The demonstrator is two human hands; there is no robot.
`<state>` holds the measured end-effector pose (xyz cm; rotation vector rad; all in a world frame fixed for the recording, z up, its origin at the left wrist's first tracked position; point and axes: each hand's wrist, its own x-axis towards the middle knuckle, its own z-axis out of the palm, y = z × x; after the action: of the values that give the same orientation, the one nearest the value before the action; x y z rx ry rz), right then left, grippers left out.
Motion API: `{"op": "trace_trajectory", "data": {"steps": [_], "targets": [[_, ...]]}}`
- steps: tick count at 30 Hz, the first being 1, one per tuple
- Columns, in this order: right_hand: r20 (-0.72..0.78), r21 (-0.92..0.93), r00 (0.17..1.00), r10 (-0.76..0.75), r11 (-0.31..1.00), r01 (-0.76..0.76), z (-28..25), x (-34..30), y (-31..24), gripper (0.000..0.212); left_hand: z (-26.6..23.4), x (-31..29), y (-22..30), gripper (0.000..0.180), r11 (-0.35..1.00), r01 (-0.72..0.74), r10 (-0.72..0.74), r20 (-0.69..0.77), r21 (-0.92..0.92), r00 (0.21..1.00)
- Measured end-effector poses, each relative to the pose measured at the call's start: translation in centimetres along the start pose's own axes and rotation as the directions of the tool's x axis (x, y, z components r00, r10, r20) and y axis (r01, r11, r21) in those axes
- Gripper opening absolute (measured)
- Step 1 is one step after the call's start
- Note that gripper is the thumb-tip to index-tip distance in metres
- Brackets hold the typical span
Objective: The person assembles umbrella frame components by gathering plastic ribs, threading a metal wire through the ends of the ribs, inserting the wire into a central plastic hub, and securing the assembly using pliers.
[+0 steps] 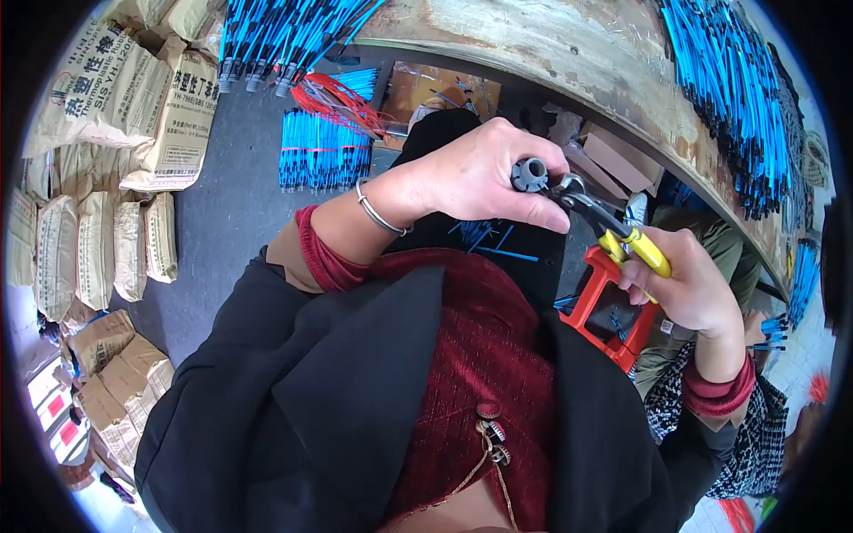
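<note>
My left hand [475,173], with a metal bangle on its wrist, is closed around a dark, hollow cylindrical plastic part [530,174]. Its open round end shows past the fingers; the rest is hidden in my grip. Yellow-handled pliers [650,254] are gripped in my right hand [697,282]. The metal jaws reach to the fingertips of my left hand, close beside the part. I cannot tell whether they touch it. Below my hands, several blue pieces [502,255] lie on a dark surface over my lap.
A worn wooden table [498,40] runs across the top, with bundles of blue cables [733,107] on it. More blue cables [324,151] and red wires [342,102] lie lower down. A red plastic stool [593,298] stands at right, near another person's legs. Printed sacks [98,98] are stacked left.
</note>
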<state>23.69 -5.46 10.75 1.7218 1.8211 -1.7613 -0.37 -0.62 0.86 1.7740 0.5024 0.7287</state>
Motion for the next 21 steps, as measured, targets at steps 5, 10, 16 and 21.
{"op": "trace_trajectory", "data": {"steps": [5, 10, 16, 21], "targets": [[-0.082, -0.002, 0.996, 0.046, 0.999, -0.047, 1.3, 0.0, -1.0, 0.009, 0.6, 0.1, -0.5, 0.028, 0.999, 0.020, -0.014, -0.131, 0.049, 0.991], [-0.207, -0.064, 0.978, -0.037, 0.998, 0.024, 3.5, 1.3, -0.6, 0.009, 0.4, 0.5, -1.0, 0.035, 0.999, 0.036, -0.026, -0.237, 0.034, 0.971], [-0.327, 0.009, 0.868, -0.374, 0.917, 0.398, 3.6, 3.9, 3.1, 0.025, -1.1, 0.1, -1.4, 0.057, 0.973, 0.135, -0.169, -0.179, -0.188, 0.969], [-0.381, 0.607, 0.815, -0.437, 0.546, 0.577, 6.7, 5.3, 5.2, 0.044, -0.9, -0.7, -2.9, 0.073, 0.924, -0.081, -0.001, -0.213, -0.374, 0.977]]}}
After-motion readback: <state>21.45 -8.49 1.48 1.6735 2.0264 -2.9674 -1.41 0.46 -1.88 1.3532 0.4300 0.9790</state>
